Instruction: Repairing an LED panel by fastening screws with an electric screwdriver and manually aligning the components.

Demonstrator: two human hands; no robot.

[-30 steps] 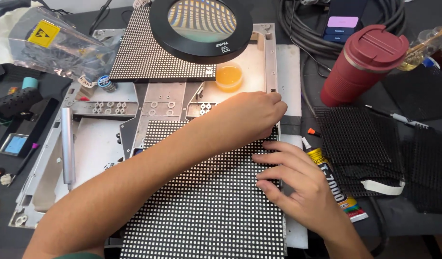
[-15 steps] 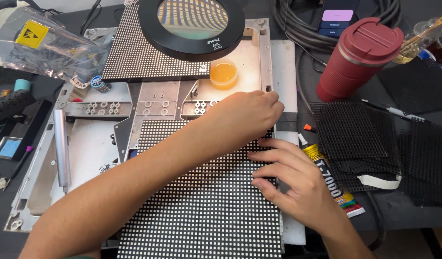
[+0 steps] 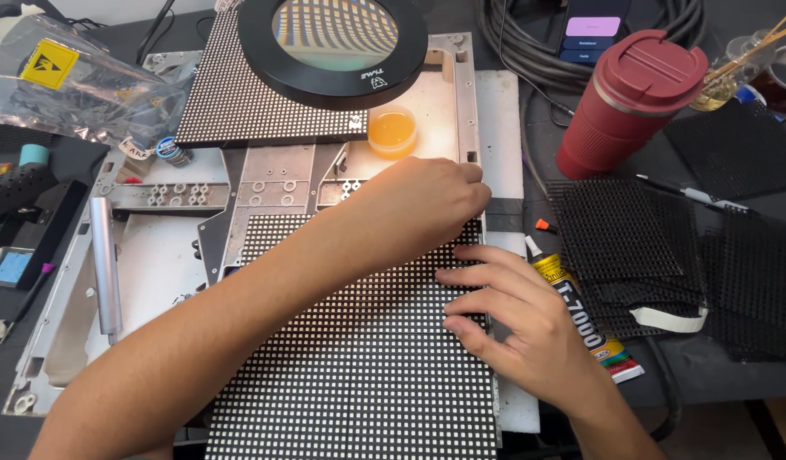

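Head view, left hand: we see it reach across from the near left, knuckles up, fingers curled down onto the far right corner of the dotted panel; pressing, not wrapped around anything.
Right hand: we see it loosely open, fingers spread flat on the panel's right edge, just near of the left hand.
Dotted panel: black grid with white dots, lying flat on the metal frame, centre to near.
Second panel: same kind, far left on the frame, partly under the round magnifier lamp.
Orange cup: small, far of the left hand, apart from it.
Glue tube: yellow, just right of the right hand.
Red tumbler: lidded, far right.
Black mesh sheets: stacked right of the glue.
Clear bag: far left, yellow label.
Cables: far, coiled beside the tumbler.
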